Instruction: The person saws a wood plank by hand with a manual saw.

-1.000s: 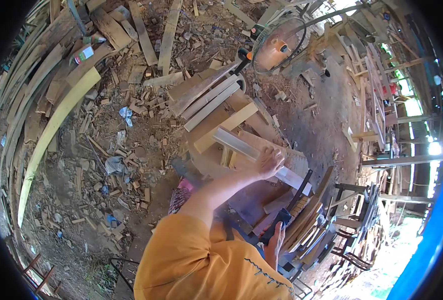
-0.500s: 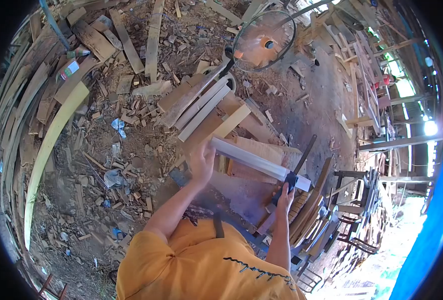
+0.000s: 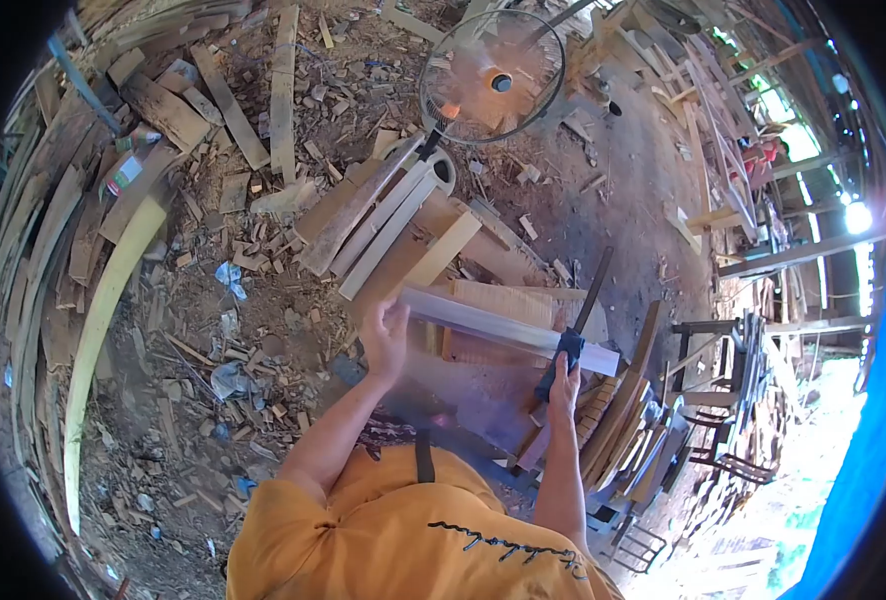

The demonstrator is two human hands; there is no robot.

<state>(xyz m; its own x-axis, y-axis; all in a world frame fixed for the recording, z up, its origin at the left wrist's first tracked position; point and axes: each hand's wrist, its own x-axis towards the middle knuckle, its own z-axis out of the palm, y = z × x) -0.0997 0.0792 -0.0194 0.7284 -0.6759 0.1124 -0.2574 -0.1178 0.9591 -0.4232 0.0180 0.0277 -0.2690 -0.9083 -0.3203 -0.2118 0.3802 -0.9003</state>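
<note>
Long pale wooden strip [image 3: 493, 324] is over brown boards [image 3: 503, 299]. The left hand [image 3: 387, 335] curls round one end; the right hand [image 3: 563, 386] squeezes a dark blue handle [image 3: 567, 348] near the other. Wood bits [image 3: 253, 262] litter the brown dirt floor [image 3: 628, 195].

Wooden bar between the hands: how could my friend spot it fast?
Start at the big orange shirt and follow the arms up. The pale wooden bar slants from the left hand toward the right hand. Unlike nearby boards, it has a dark tool across it.
</note>
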